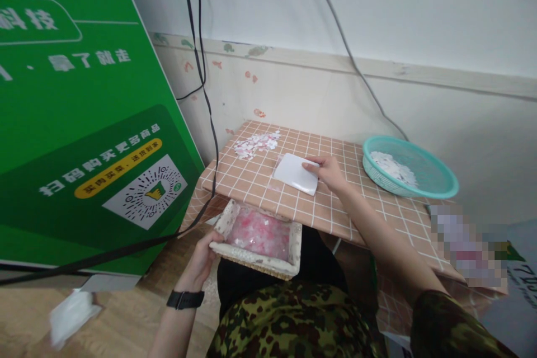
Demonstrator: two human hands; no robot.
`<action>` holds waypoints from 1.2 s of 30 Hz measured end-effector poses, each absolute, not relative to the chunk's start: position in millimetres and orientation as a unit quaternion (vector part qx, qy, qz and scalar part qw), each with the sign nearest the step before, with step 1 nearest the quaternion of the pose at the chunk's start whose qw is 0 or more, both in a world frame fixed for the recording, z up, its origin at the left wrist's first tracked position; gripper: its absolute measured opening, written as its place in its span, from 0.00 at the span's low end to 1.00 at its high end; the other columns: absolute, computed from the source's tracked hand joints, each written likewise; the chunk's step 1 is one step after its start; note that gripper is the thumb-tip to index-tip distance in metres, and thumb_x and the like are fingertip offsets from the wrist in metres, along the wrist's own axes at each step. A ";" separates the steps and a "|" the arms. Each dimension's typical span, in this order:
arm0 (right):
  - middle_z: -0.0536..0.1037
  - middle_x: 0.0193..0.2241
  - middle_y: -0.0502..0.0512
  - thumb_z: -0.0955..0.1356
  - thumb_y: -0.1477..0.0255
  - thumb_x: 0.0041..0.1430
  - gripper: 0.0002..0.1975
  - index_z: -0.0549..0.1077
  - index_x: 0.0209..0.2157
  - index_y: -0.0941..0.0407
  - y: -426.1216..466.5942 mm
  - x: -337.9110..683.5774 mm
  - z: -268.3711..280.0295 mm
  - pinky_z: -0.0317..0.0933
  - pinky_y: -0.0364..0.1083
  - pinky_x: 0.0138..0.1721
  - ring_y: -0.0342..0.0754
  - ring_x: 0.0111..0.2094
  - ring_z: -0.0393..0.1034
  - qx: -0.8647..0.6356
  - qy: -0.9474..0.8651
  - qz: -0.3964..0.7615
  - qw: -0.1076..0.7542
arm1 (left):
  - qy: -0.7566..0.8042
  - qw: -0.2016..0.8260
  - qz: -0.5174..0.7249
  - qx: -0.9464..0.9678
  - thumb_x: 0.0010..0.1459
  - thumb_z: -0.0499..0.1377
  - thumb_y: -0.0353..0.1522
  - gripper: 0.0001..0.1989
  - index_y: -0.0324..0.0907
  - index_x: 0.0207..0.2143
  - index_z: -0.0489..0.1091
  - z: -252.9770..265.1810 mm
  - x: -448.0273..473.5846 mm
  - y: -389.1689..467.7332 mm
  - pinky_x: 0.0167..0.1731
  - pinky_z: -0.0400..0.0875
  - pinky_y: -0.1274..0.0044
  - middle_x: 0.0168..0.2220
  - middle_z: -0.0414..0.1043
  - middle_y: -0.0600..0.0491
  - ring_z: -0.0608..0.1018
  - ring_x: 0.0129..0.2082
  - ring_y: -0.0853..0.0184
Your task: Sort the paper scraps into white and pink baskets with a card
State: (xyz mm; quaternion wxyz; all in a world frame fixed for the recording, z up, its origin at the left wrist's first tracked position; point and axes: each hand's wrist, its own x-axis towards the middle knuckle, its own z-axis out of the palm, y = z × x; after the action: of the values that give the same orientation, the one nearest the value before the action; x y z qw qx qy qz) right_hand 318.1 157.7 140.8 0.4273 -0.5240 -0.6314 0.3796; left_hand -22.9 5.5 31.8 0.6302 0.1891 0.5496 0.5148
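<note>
Clasping the basket point(255, 258) at the near edge of the worktop point(306, 210) is the left grip point(205, 255); the right grip point(329, 172) pinches a white sheet point(293, 173) on top. Some pieces point(392, 169) already sit in the strainer point(450, 185); a loose heap point(257, 145) looks uncollected.

Soft light, slightly mushy pic

Pretty even light over the desk point(251, 174), way gloomier underneath it. Faint sheen on the white sheet point(296, 172) on top, blurry white bag point(72, 318) off left, chunky pixelation across its right end.
</note>
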 end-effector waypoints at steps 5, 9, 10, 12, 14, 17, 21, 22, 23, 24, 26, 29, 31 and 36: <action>0.80 0.37 0.58 0.71 0.58 0.49 0.22 0.78 0.42 0.58 161.6 316.1 137.1 0.65 0.45 0.30 0.49 0.31 0.72 -0.500 -0.648 0.403 0.410 | 0.548 0.632 0.512 0.193 0.41 0.59 0.28 0.04 0.38 0.22 0.73 33.5 -21.8 6.4 0.24 0.64 0.77 0.19 0.72 0.55 0.70 0.21 0.68; 0.80 0.37 0.58 0.72 0.59 0.47 0.23 0.78 0.42 0.59 170.3 314.1 130.8 0.65 0.45 0.29 0.48 0.30 0.72 -0.505 -0.627 0.415 0.423 | 0.548 0.629 0.517 0.190 0.40 0.58 0.28 0.04 0.38 0.22 0.73 32.7 -22.2 7.5 0.23 0.63 0.77 0.19 0.72 0.55 0.70 0.20 0.69; 0.80 0.36 0.58 0.72 0.59 0.47 0.23 0.78 0.42 0.59 169.7 312.6 130.2 0.65 0.45 0.29 0.48 0.30 0.72 -0.505 -0.624 0.418 0.426 | 0.550 0.627 0.518 0.190 0.40 0.58 0.28 0.04 0.38 0.22 0.73 32.0 -22.7 7.6 0.23 0.63 0.77 0.19 0.72 0.55 0.70 0.20 0.69; 0.80 0.35 0.57 0.71 0.58 0.49 0.23 0.78 0.43 0.59 161.9 307.0 130.4 0.65 0.45 0.28 0.48 0.29 0.72 -0.496 -0.633 0.429 0.412 | 0.557 0.623 0.516 0.188 0.40 0.59 0.28 0.03 0.37 0.20 0.72 30.4 -24.0 7.7 0.23 0.63 0.77 0.19 0.72 0.55 0.70 0.20 0.69; 0.80 0.36 0.57 0.70 0.58 0.51 0.22 0.78 0.43 0.58 146.9 298.6 132.8 0.65 0.45 0.28 0.48 0.30 0.72 -0.468 -0.662 0.451 0.374 | 0.558 0.623 0.515 0.189 0.40 0.59 0.29 0.03 0.37 0.20 0.72 29.4 -25.1 7.6 0.23 0.63 0.77 0.19 0.72 0.55 0.70 0.21 0.69; 0.80 0.38 0.57 0.70 0.59 0.51 0.20 0.78 0.42 0.56 127.5 288.7 139.0 0.65 0.44 0.30 0.49 0.33 0.73 -0.428 -0.703 0.464 0.327 | 0.545 0.629 0.519 0.194 0.41 0.59 0.29 0.05 0.37 0.23 0.73 29.1 -25.9 6.5 0.24 0.63 0.78 0.21 0.73 0.55 0.70 0.22 0.69; 0.80 0.37 0.58 0.71 0.59 0.50 0.20 0.78 0.42 0.57 142.4 301.8 146.4 0.65 0.45 0.31 0.50 0.33 0.73 -0.461 -0.666 0.421 0.408 | 0.544 0.629 0.523 0.188 0.40 0.59 0.28 0.02 0.38 0.20 0.71 29.6 -26.5 4.3 0.21 0.61 0.79 0.18 0.69 0.57 0.68 0.19 0.71; 0.80 0.37 0.59 0.71 0.60 0.49 0.22 0.78 0.43 0.58 153.2 309.6 147.5 0.65 0.46 0.31 0.50 0.33 0.73 -0.482 -0.645 0.396 0.442 | 0.547 0.626 0.524 0.185 0.39 0.60 0.28 0.01 0.38 0.19 0.70 29.7 -26.7 3.9 0.21 0.60 0.79 0.17 0.69 0.58 0.67 0.19 0.71; 0.80 0.37 0.59 0.71 0.60 0.48 0.23 0.78 0.43 0.59 165.3 318.1 148.4 0.65 0.46 0.30 0.51 0.33 0.73 -0.503 -0.625 0.364 0.473 | 0.549 0.625 0.524 0.183 0.39 0.60 0.28 0.01 0.39 0.18 0.70 29.8 -26.9 3.8 0.20 0.60 0.79 0.17 0.68 0.58 0.66 0.18 0.71; 0.80 0.36 0.60 0.72 0.60 0.46 0.25 0.78 0.43 0.61 177.9 326.5 149.0 0.65 0.46 0.29 0.51 0.32 0.73 -0.526 -0.601 0.337 0.498 | 0.551 0.623 0.525 0.180 0.39 0.60 0.28 0.02 0.39 0.18 0.69 29.9 -26.9 3.8 0.20 0.60 0.79 0.16 0.67 0.58 0.66 0.18 0.71; 0.80 0.35 0.60 0.71 0.60 0.45 0.26 0.77 0.43 0.62 201.8 339.9 149.5 0.64 0.46 0.27 0.51 0.32 0.72 -0.552 -0.567 0.304 0.530 | 0.553 0.623 0.526 0.172 0.38 0.60 0.28 0.02 0.39 0.17 0.69 29.9 -26.8 4.5 0.19 0.60 0.78 0.15 0.67 0.59 0.65 0.18 0.72; 0.80 0.35 0.60 0.71 0.62 0.45 0.26 0.77 0.44 0.62 228.7 345.6 148.3 0.64 0.44 0.26 0.49 0.30 0.72 -0.556 -0.552 0.316 0.535 | 0.549 0.624 0.530 0.168 0.38 0.60 0.28 0.01 0.39 0.18 0.69 29.5 -26.0 5.6 0.19 0.60 0.78 0.16 0.67 0.59 0.66 0.18 0.71; 0.80 0.33 0.59 0.71 0.65 0.45 0.24 0.77 0.44 0.63 239.8 340.5 146.3 0.62 0.43 0.25 0.47 0.27 0.71 -0.561 -0.559 0.334 0.511 | 0.555 0.624 0.526 0.165 0.38 0.60 0.28 0.01 0.39 0.18 0.70 29.3 -25.7 5.9 0.21 0.61 0.78 0.17 0.69 0.58 0.67 0.19 0.70; 0.79 0.29 0.58 0.71 0.67 0.47 0.20 0.78 0.42 0.63 244.9 319.2 143.3 0.60 0.41 0.23 0.44 0.24 0.68 -0.565 -0.596 0.385 0.421 | 0.562 0.622 0.518 0.170 0.37 0.60 0.28 0.02 0.39 0.17 0.69 32.3 -25.3 4.9 0.21 0.60 0.77 0.16 0.67 0.58 0.66 0.19 0.70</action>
State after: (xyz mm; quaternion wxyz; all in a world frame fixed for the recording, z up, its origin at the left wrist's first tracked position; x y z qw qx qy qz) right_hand 319.2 244.9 143.3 0.4205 -0.5653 -0.5958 0.3855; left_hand -25.3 4.9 32.3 0.6221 0.1701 0.5624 0.5175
